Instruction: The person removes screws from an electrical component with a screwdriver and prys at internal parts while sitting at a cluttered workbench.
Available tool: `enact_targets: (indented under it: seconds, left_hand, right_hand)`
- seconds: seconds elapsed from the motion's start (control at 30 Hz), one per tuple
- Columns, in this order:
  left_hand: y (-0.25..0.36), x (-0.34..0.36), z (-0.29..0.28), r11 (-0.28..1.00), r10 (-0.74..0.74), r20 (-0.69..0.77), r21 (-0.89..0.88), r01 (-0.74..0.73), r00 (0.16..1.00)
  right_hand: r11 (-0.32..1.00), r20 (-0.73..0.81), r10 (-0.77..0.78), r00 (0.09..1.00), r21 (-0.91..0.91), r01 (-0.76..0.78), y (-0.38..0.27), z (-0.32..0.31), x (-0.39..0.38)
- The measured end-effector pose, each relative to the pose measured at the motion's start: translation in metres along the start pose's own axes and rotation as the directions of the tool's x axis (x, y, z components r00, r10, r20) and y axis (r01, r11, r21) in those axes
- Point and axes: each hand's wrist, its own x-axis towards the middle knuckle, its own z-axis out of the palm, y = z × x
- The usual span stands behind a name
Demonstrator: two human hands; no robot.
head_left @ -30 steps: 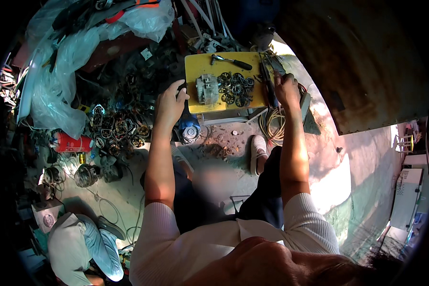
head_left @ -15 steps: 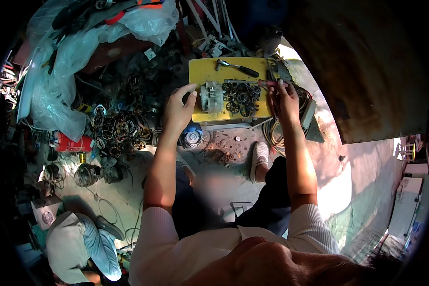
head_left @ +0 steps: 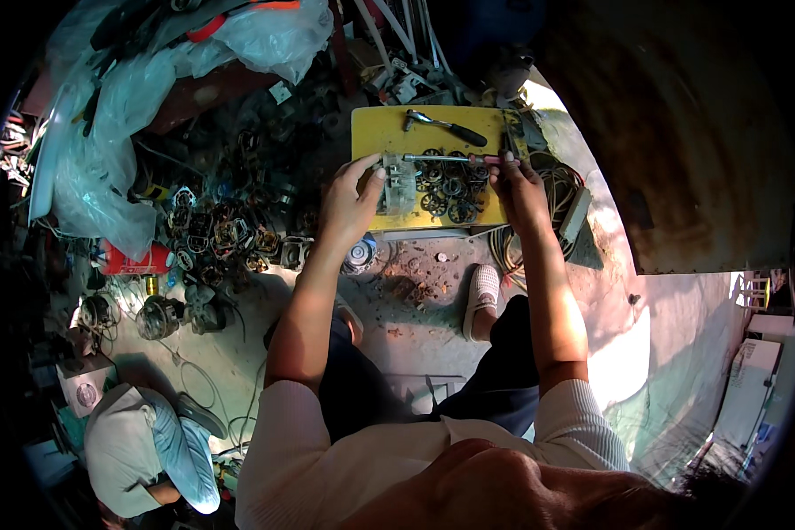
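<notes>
On the left half of the yellow rectangular tabletop (head_left: 495, 215) stands a grey, ribbed metal housing (head_left: 399, 190), the workpiece, between the left edge and a loose cluster of black wheel-shaped parts (head_left: 451, 187). The right hand (head_left: 525, 196), by the right edge, is closed around the red handle of a long, thin-shafted steel driver (head_left: 442, 158). The shaft lies over the cluster, roughly parallel to the far edge, and its tip reaches the housing's far right corner; whether it is seated in a fastener cannot be determined. The left hand (head_left: 349, 208) is part open, thumb and forefinger apart at the housing's left side; how firmly they bear on it cannot be told. A black-handled metal ratchet (head_left: 455, 131) lies near the far edge. In this inspector's judgement, good practice requires the left hand to brace the housing squarely against the driver's push, the shaft to stay in line with its seat, and pressure to precede turning. A tilted tip would likely slip, and a low shaft could disturb the black parts.
</notes>
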Motion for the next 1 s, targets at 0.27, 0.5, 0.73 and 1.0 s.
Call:
enact_targets:
  seconds: [0.27,0.5,0.73,1.0]
  left_hand:
    - [-0.003,-0.003,-0.005,1.000,0.006,-0.007,0.029,-0.006,1.000]
    - [-0.001,-0.003,-0.014,0.997,-0.070,0.061,-0.024,0.072,0.996]
    - [-0.003,0.001,-0.016,0.998,-0.065,0.043,-0.022,0.066,0.997]
    - [-0.022,0.013,-0.013,0.961,-0.165,0.016,-0.222,0.164,0.986]
  right_hand:
    - [0.988,-0.031,0.058,0.998,-0.139,-0.062,0.003,0.001,-0.005]
    - [0.986,-0.132,-0.033,0.991,-0.164,0.011,0.002,0.010,-0.007]
    - [0.930,-0.158,-0.054,0.986,-0.367,-0.007,-0.007,0.016,-0.004]
    - [0.968,-0.064,-0.069,0.996,-0.245,0.051,-0.003,0.026,-0.006]
